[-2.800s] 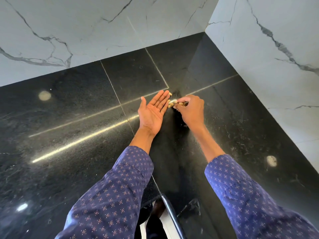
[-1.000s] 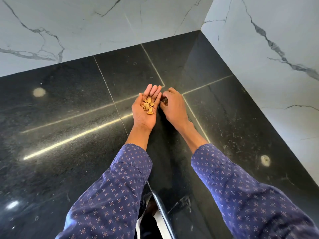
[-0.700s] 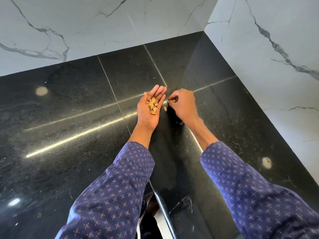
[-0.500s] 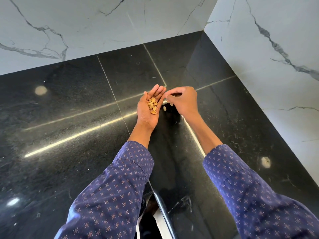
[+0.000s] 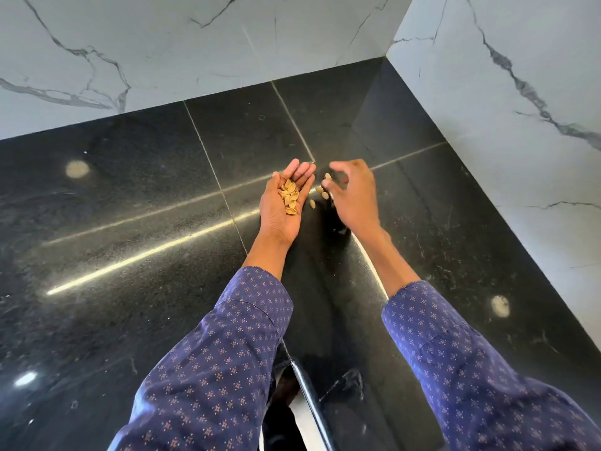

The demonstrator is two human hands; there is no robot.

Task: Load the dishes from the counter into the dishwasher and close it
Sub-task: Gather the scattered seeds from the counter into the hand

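No dish and no dishwasher is in view. My left hand (image 5: 276, 216) lies palm up on the black stone counter (image 5: 146, 196), fingers fairly straight, with several tan nut shells (image 5: 290, 196) heaped in the palm. Just right of it my right hand (image 5: 356, 200) hovers over the counter, fingers curved and spread apart from the thumb. A few loose shells (image 5: 320, 190) lie on the counter between the two hands, right by the right thumb. One of them shows in the gap between thumb and forefinger; I see no pinch on it.
White marble walls close the counter at the back (image 5: 162, 43) and on the right (image 5: 520, 92), meeting in a corner beyond my hands. The counter's glossy front edge (image 5: 309, 405) shows at the bottom, between my patterned blue sleeves.
My right hand has loosened from a pinch beside the left palm and now hovers spread. The heap in my left palm has grown, and a few shells now lie loose on the counter.
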